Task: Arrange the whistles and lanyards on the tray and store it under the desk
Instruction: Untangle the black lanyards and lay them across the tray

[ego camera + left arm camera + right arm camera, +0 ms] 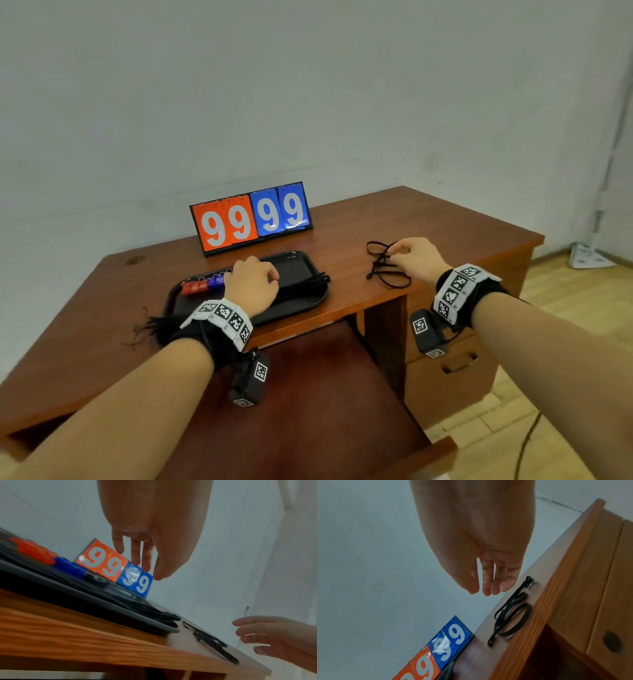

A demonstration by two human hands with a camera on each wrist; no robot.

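Note:
A black tray (308, 305) lies on the desk near its front edge. Red whistles (194, 287) and blue whistles (215, 282) sit at its left end, and a bundle of black lanyards (305, 282) lies across its right side. My left hand (270, 274) hovers over the tray's middle; in the left wrist view its fingers (145, 561) hang straight and hold nothing. A loose black lanyard (380, 270) lies tangled on the desk right of the tray. My right hand (399, 253) is just above it, its fingers (486, 589) straight and empty beside the lanyard (510, 615).
A flip scoreboard (251, 217) showing 99 and 99 stands behind the tray. The wooden desk (445, 233) has a drawer unit (452, 377) under its right side and an open knee space left of that. A dark brown surface (308, 394) lies below the desk's front edge.

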